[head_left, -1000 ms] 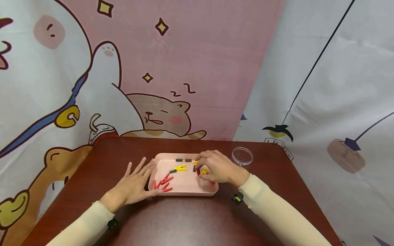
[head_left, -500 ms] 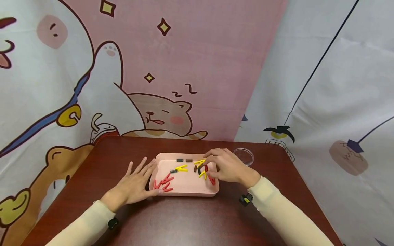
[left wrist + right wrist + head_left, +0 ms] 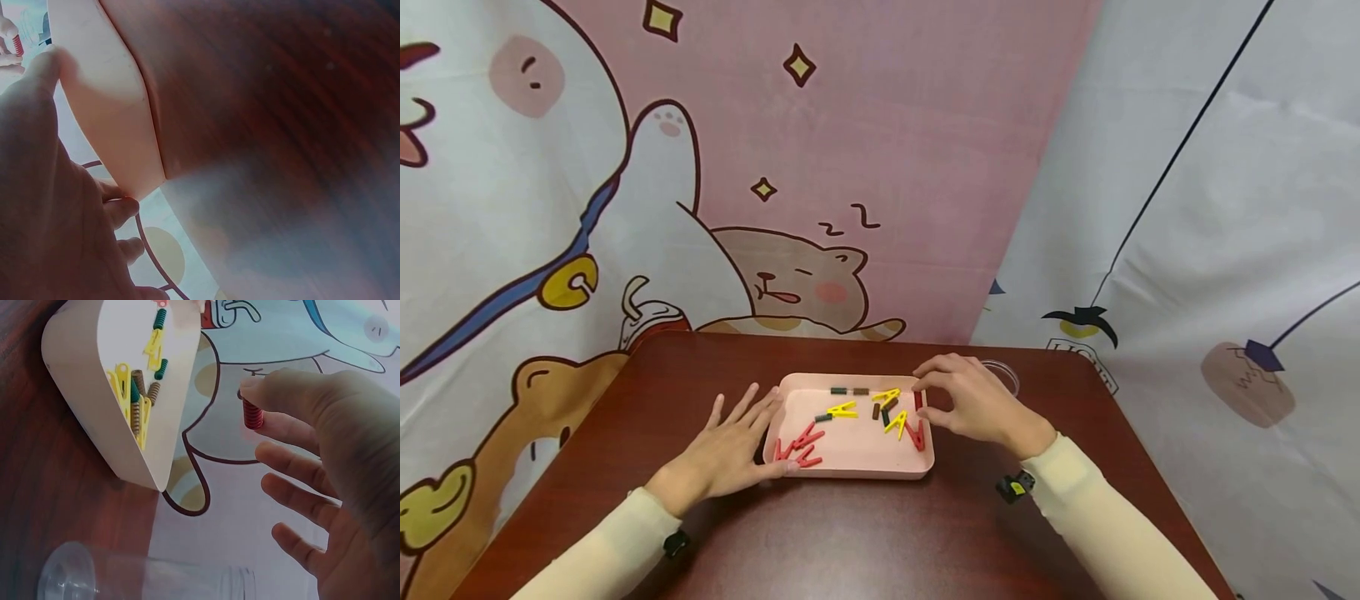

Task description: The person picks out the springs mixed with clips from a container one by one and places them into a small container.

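My right hand (image 3: 976, 400) pinches a red coil spring (image 3: 252, 416) between thumb and forefinger, above the tray's right side; its other fingers are spread. My left hand (image 3: 726, 450) lies with fingers extended along the left rim of the pink tray (image 3: 857, 473), its thumb at the front left corner. Within the tray, yellow clips (image 3: 841, 410) and green and brown springs (image 3: 861, 391) lie toward the back and right. Red clips (image 3: 807, 437) are grouped at the front left, and another red clip (image 3: 917, 437) lies near the right wall.
A clear round container (image 3: 72, 575) stands right of the tray, partly hidden behind my right hand in the head view. The dark brown table (image 3: 850, 542) reaches back to a printed cloth (image 3: 925, 167) with cartoon animals.
My right hand has moved right from over the clips and springs toward the tray's right rim, carrying the red spring. My left hand stays at the left rim.
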The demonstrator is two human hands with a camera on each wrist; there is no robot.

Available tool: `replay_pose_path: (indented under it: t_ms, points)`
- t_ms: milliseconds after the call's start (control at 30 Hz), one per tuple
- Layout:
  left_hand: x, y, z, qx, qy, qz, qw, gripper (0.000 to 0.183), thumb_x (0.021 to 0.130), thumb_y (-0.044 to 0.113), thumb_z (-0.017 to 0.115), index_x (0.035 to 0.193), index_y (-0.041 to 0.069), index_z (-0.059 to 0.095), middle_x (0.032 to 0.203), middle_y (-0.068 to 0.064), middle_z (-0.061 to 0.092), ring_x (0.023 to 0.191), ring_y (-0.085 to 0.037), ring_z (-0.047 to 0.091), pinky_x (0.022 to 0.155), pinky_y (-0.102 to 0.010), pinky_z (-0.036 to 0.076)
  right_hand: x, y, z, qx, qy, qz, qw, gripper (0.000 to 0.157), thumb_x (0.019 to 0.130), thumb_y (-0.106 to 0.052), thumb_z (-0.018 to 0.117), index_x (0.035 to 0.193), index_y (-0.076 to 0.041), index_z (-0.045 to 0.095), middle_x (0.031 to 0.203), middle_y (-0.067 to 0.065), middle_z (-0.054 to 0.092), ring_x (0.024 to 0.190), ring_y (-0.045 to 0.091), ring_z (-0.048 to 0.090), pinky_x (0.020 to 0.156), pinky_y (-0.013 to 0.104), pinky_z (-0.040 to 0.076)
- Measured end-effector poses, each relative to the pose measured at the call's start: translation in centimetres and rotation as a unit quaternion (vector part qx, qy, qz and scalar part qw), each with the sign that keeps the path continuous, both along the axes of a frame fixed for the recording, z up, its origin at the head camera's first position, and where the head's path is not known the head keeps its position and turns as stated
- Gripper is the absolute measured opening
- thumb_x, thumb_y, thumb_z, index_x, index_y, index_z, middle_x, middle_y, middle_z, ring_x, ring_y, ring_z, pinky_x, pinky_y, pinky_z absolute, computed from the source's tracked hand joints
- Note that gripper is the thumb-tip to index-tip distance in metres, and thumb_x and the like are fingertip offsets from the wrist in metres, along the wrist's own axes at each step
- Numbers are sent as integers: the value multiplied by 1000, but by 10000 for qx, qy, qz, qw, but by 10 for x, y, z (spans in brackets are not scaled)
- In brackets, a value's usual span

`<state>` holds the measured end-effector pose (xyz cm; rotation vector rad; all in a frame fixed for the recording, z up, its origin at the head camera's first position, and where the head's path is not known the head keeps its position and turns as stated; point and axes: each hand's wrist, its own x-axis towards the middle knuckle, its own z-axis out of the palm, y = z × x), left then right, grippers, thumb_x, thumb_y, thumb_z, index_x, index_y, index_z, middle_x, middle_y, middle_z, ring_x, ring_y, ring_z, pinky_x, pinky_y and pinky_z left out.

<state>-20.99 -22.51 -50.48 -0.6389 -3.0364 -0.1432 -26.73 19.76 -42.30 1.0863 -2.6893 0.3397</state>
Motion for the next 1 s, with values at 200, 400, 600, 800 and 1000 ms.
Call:
replay_pose_path:
  t_ms: [200,400,600,800,1000]
  points:
    - [1,0,1,3,-8,-15,10000,117,87,97,40,170,15,30,180,-3,23,168,-37,13,127,-77,11,2,11,5,-182,-18,-199,9996,33,90,-42,86,119,-27,81,135,-5,71,132,21,62,111,55,49]
    - [2,1,2,86,-11,-22,10000,117,87,97,40,170,15,31,180,-3,24,169,-37,12,127,-78,8,2,23,7,-370,45,-322,9988,33,91,-43,84,120,-26,81,135,-7,70,129,19,63,111,55,48]
    - [2,1,1,120,24,-11,9999,116,87,96,41,170,16,33,179,-2,26,169,-37,12,127,-78,7,1,36,9,-551,166,-414,9975,34,90,-41,86,118,-24,81,134,-3,71,118,20,66,100,50,54]
    - [2,1,0,112,25,-26,9999,116,87,96,41,169,16,33,179,-3,26,169,-37,12,126,-79,8,4,48,11,-730,-11,-789,9942,35,89,-39,88,120,-25,80,137,-5,69,117,19,65,102,54,50]
    - [1,0,1,45,24,-25,10000,116,87,97,40,170,15,32,180,-3,25,169,-37,12,127,-78,8,2,62,13,-802,28,-941,9923,34,90,-38,87,121,-25,80,136,-3,70,125,22,66,104,55,53]
